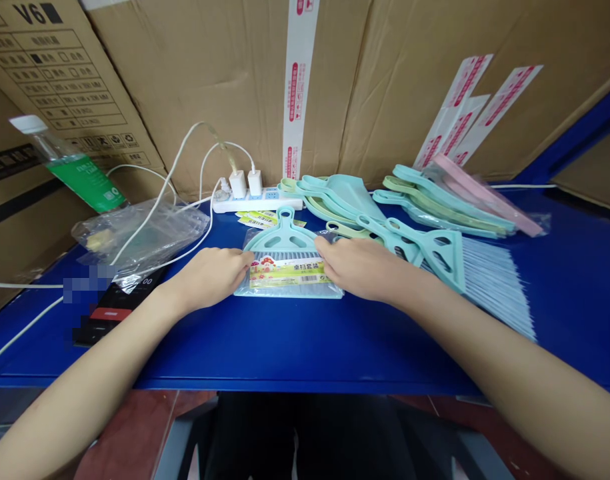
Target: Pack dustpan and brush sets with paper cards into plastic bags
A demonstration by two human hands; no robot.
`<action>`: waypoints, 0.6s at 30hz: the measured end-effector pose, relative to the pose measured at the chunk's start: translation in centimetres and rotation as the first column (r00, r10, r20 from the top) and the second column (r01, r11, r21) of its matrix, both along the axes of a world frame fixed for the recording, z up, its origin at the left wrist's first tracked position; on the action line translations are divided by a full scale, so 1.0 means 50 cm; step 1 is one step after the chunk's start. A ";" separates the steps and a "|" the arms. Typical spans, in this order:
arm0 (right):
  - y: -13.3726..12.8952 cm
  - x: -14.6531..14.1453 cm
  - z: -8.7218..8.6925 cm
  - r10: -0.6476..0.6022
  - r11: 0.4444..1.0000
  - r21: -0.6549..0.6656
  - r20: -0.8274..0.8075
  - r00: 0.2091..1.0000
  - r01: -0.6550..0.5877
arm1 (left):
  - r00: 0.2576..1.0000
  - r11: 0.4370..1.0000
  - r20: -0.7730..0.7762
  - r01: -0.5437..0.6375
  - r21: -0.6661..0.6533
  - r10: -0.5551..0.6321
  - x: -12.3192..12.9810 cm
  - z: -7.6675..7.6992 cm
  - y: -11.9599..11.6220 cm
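I am sitting with my lap point(305, 440) at six o'clock, below the edge of a blue table point(305, 353). At ten o'clock a phone point(109, 320) is lying partly behind my left forearm, its screen showing a red bar and the digits "00".

Straight ahead, at twelve o'clock, a teal dustpan set point(285, 233) is lying in clear wrap on the table, its handle pointing away from me. My left hand point(212, 279) is closing its curled fingers on the set's left edge, and my right hand point(352, 263) is pinching the right edge, thumb and fingers nearly together. Between them the label point(272, 272) is showing mushroom houses, a barcode and "桌扫套装".

Toward one to two o'clock, brushes point(495, 280) with pale bristles are overlapping. Just beyond the set, yellow-green cards point(259, 220) are lying before a white power strip point(279, 203), where two chargers point(245, 184) are standing. Clear bags point(155, 233) are resting at eleven o'clock, and a bottle point(87, 181) with a green label is leaning behind them. More teal, green and pink dustpans point(345, 193) are stacking up from twelve to two.

Farthest, a carton point(69, 80) at eleven is reading "V6", and tape point(295, 93) with red print is running down the cardboard at twelve.
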State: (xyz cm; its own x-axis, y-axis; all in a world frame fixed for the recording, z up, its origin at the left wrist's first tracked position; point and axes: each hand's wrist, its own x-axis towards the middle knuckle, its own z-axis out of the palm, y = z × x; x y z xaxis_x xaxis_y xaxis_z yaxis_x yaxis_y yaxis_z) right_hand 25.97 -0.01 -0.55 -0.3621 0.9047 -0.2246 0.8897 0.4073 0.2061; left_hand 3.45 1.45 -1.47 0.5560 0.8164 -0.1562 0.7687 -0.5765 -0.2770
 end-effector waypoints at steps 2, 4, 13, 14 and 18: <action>0.000 0.000 0.000 0.002 1.000 0.003 -0.001 1.000 -0.002 | 1.000 1.000 -0.006 -0.004 0.000 0.004 0.001 0.001 -0.001; -0.001 0.001 0.000 0.000 1.000 0.008 0.000 1.000 0.000 | 1.000 1.000 -0.008 -0.006 -0.001 0.006 0.002 0.003 -0.001; 0.000 0.000 -0.001 -0.004 1.000 0.011 0.002 1.000 0.004 | 1.000 1.000 -0.003 -0.005 -0.007 0.005 0.000 0.001 0.000; 0.000 0.000 -0.001 -0.004 1.000 0.012 0.004 1.000 0.004 | 1.000 1.000 -0.004 -0.006 -0.005 0.006 0.000 0.001 0.000; -0.001 0.000 -0.001 0.000 1.000 0.018 0.006 1.000 0.000 | 1.000 1.000 -0.015 -0.008 0.003 0.008 0.000 0.001 -0.001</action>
